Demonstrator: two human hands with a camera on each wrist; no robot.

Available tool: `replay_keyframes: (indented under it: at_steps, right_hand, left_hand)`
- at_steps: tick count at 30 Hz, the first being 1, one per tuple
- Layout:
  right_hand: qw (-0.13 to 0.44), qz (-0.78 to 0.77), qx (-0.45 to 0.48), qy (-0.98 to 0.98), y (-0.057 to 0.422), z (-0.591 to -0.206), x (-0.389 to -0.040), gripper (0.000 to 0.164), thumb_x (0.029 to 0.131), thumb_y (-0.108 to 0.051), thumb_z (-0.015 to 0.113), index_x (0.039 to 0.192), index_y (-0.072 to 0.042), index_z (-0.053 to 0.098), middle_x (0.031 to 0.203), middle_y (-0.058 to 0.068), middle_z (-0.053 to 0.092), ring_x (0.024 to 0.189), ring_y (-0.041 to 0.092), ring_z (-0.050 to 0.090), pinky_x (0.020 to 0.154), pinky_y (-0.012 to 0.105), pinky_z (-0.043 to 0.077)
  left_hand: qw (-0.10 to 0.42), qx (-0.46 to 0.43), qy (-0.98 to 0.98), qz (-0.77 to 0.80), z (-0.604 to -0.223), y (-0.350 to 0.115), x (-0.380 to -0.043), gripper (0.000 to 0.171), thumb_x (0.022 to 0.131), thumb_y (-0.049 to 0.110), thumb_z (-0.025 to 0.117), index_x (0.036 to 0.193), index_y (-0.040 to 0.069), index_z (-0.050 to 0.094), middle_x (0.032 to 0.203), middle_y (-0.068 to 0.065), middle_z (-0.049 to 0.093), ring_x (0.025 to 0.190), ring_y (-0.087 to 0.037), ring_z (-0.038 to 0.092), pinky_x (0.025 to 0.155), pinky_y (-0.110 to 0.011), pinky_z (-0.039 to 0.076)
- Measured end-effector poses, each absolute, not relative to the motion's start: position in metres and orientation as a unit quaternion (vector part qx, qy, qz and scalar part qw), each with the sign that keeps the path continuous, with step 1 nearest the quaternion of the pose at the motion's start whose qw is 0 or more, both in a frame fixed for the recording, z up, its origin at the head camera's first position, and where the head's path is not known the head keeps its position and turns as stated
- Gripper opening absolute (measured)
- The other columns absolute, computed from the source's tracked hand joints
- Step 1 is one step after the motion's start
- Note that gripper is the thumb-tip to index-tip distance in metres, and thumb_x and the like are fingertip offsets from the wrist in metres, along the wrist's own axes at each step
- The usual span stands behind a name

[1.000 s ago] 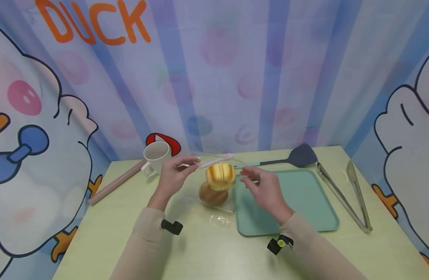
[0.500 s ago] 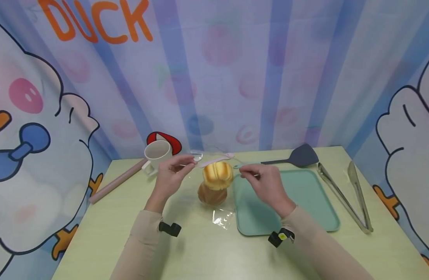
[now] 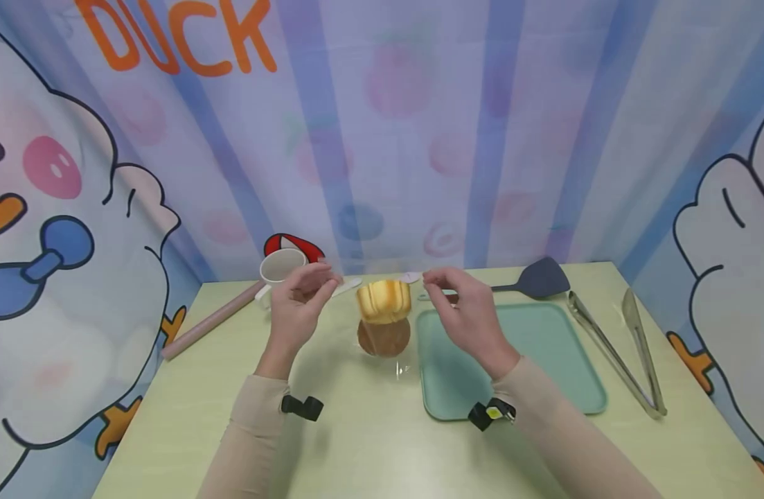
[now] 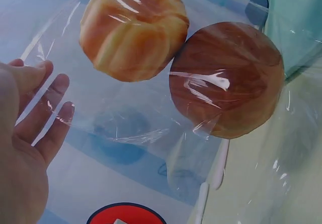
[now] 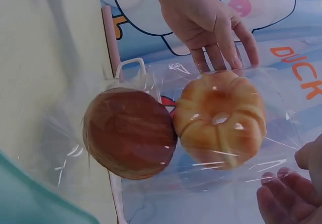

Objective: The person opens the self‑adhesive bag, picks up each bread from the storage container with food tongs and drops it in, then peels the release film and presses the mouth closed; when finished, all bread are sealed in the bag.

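A clear plastic bag (image 4: 133,133) is stretched between my two hands, with two bread pieces inside. The upper one is a golden, ridged round bun (image 3: 384,302). Below it, pressed against it, lies a smooth brown round bun (image 3: 384,337). My left hand (image 3: 297,312) pinches the upper left part of the bag between thumb and fingers; its other fingers spread behind the film in the left wrist view. My right hand (image 3: 472,319) pinches the upper right side, its fingertips showing through the film in the right wrist view.
Right of the bag lies a green tray (image 3: 544,360), partly under my right hand. Behind it is a turner (image 3: 542,278), and metal tongs (image 3: 625,360) lie farther right. A white mug (image 3: 282,267) and a pink rod (image 3: 210,322) are at left. A patterned curtain (image 3: 394,173) stands behind.
Both hands have risen a little, and the right hand has moved slightly left. The golden bun has tipped and shifted upward in the bag; more of the brown bun's face shows.
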State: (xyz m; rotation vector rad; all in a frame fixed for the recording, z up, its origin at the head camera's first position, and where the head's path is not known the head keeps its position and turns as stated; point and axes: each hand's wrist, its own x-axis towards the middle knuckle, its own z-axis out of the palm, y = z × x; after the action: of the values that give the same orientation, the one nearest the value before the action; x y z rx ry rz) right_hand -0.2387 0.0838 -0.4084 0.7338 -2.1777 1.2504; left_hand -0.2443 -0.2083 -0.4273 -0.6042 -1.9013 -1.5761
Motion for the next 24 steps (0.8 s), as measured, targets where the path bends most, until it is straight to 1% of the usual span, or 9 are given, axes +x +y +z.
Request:
replay_keyframes:
  at_steps: [2, 5, 9, 14, 17, 23, 24]
  right_hand:
    - [0.266, 0.458, 0.277, -0.802, 0.081, -0.407, -0.238, 0.01, 0.102, -0.006, 0.068, 0.11, -0.006, 0.074, 0.114, 0.011, 0.076, 0.1, 0.025, 0.075, 0.077, 0.038, 0.065]
    - [0.261, 0.45, 0.289, -0.804, 0.079, -0.405, -0.237, 0.011, 0.102, -0.005, 0.067, 0.11, -0.005, 0.074, 0.113, 0.012, 0.075, 0.102, 0.026, 0.074, 0.081, 0.039, 0.064]
    - [0.259, 0.447, 0.294, -0.804, 0.078, -0.402, -0.236, 0.011, 0.102, -0.004, 0.066, 0.11, -0.004, 0.073, 0.11, 0.012, 0.074, 0.101, 0.027, 0.074, 0.081, 0.04, 0.064]
    - [0.281, 0.445, 0.298, -0.796, 0.079, -0.399, -0.237, 0.009, 0.101, -0.003, 0.067, 0.107, -0.006, 0.073, 0.107, 0.011, 0.074, 0.098, 0.025, 0.074, 0.078, 0.039, 0.065]
    - [0.299, 0.442, 0.302, -0.79, 0.081, -0.398, -0.237, 0.008, 0.101, -0.003, 0.067, 0.105, -0.007, 0.073, 0.106, 0.01, 0.073, 0.097, 0.024, 0.073, 0.077, 0.037, 0.065]
    - [0.326, 0.424, 0.317, -0.783, 0.084, -0.397, -0.239, 0.008, 0.1, -0.001, 0.068, 0.102, -0.006, 0.073, 0.101, 0.01, 0.072, 0.092, 0.023, 0.073, 0.072, 0.038, 0.064]
    - [0.328, 0.419, 0.32, -0.784, 0.085, -0.397, -0.239, 0.008, 0.099, 0.0, 0.068, 0.101, -0.006, 0.073, 0.099, 0.01, 0.072, 0.09, 0.023, 0.073, 0.071, 0.038, 0.064]
  left_hand:
    - [0.292, -0.241, -0.713, -0.59, -0.427, -0.206, -0.243, 0.031, 0.091, -0.014, 0.071, 0.121, -0.006, 0.07, 0.102, -0.028, 0.075, 0.094, -0.006, 0.075, 0.079, -0.021, 0.06]
    - [0.279, -0.263, -0.718, -0.581, -0.428, -0.203, -0.242, 0.031, 0.092, -0.013, 0.071, 0.122, -0.004, 0.07, 0.101, -0.026, 0.076, 0.093, -0.008, 0.075, 0.078, -0.021, 0.061]
    - [0.28, -0.261, -0.717, -0.582, -0.43, -0.201, -0.24, 0.032, 0.093, -0.012, 0.071, 0.123, -0.001, 0.07, 0.1, -0.024, 0.077, 0.091, -0.009, 0.075, 0.078, -0.022, 0.061]
    - [0.269, -0.264, -0.728, -0.572, -0.432, -0.201, -0.236, 0.033, 0.093, -0.012, 0.071, 0.124, -0.001, 0.068, 0.099, -0.023, 0.077, 0.091, -0.007, 0.075, 0.081, -0.023, 0.061]
    - [0.263, -0.27, -0.732, -0.568, -0.435, -0.202, -0.236, 0.033, 0.093, -0.012, 0.071, 0.124, -0.002, 0.067, 0.099, -0.022, 0.077, 0.092, -0.009, 0.075, 0.083, -0.024, 0.061]
    - [0.285, -0.268, -0.723, -0.57, -0.436, -0.206, -0.236, 0.032, 0.093, -0.014, 0.07, 0.122, -0.002, 0.068, 0.101, -0.024, 0.076, 0.091, -0.01, 0.075, 0.081, -0.022, 0.061]
    - [0.285, -0.27, -0.724, -0.568, -0.435, -0.206, -0.236, 0.032, 0.092, -0.014, 0.07, 0.122, -0.002, 0.068, 0.101, -0.024, 0.076, 0.091, -0.012, 0.076, 0.081, -0.022, 0.061]
